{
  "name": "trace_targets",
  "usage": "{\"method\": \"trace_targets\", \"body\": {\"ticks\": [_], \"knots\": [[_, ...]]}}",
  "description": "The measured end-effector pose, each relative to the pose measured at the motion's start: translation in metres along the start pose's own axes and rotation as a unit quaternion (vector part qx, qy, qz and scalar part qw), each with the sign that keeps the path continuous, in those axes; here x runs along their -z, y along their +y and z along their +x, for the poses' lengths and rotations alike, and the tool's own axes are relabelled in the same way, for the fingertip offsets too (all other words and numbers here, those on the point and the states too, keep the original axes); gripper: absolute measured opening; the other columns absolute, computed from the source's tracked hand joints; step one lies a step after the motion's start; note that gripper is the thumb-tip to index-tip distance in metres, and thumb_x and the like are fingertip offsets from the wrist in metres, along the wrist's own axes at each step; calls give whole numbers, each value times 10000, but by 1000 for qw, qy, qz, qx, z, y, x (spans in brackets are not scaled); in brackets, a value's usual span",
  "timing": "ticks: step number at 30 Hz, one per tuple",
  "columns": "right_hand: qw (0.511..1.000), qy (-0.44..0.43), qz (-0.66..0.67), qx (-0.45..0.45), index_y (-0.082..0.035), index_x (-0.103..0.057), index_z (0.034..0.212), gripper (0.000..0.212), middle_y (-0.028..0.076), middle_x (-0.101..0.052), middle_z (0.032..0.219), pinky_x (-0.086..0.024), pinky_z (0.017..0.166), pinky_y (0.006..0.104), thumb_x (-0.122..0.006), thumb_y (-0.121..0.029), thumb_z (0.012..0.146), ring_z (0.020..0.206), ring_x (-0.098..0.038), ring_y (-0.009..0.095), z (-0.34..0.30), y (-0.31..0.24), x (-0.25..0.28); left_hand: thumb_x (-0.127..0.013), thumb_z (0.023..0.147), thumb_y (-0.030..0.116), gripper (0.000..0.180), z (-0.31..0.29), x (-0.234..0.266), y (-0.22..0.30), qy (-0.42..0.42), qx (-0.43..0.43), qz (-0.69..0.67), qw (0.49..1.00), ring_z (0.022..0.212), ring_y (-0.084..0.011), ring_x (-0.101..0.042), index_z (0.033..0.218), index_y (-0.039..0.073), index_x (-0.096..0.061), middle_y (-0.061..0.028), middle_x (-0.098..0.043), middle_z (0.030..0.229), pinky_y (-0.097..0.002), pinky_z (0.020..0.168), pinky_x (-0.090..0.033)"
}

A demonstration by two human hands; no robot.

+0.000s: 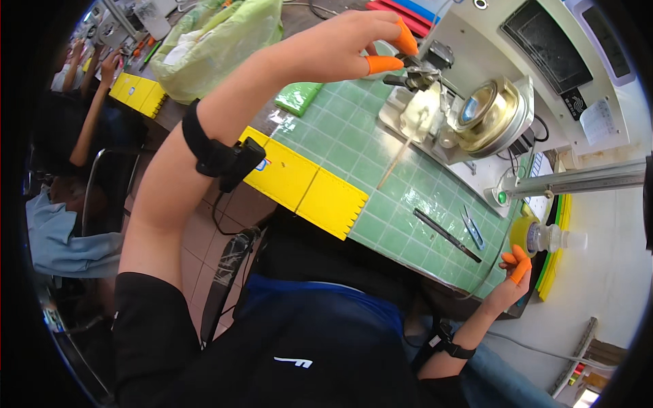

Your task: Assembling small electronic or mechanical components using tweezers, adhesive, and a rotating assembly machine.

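Observation:
My left hand (343,44) reaches across to the back of the bench, orange finger cots on its thumb and a finger. Those two tips are apart, with no object visible between them, close to a small metal clamp with a dark lever (415,78) on a bench machine. Beside the clamp sits a round brass-coloured machine part (486,112). At the right bench edge is my right hand (511,279), its orange-capped fingers loosely bent and slightly apart, holding nothing I can see. Nearest to it stands a clear bottle with yellow contents (527,234). Blue-handled tweezers (473,228) and a black pen-like tool (445,234) lie nearby.
A green tiled mat (381,211) covers the bench. Yellow strips (306,187) line its front edge. A thin stick (394,163) juts from the machine. A green plastic bag (218,51) and green packet (298,97) lie left. Another person's arm (92,122) shows far left.

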State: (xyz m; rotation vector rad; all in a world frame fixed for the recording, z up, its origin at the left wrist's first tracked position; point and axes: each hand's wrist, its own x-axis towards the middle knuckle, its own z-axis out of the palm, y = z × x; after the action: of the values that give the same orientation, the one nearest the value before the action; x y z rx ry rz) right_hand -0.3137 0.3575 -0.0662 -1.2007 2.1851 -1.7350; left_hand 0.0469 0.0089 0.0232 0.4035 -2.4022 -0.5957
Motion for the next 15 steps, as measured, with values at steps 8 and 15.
{"method": "trace_targets", "body": {"ticks": [8, 15], "knots": [[926, -246, -278, 70, -32, -668, 1141, 261, 156, -664, 1061, -505, 848, 392, -701, -62, 884, 975, -643, 327, 12, -79, -41, -727, 875, 62, 165, 14, -20, 13, 85, 13, 80, 993, 887, -239, -626, 1037, 51, -697, -71, -610, 1037, -331, 714, -520], [906, -300, -298, 10, -36, -666, 1154, 349, 166, -627, 1052, -508, 855, 414, -758, -40, 817, 996, -628, 367, 22, -67, -44, -763, 804, 11, 160, 25, -16, 19, 38, -7, 29, 999, 906, -238, -591, 938, 32, -678, -77, -581, 1015, -329, 758, -493]]}}
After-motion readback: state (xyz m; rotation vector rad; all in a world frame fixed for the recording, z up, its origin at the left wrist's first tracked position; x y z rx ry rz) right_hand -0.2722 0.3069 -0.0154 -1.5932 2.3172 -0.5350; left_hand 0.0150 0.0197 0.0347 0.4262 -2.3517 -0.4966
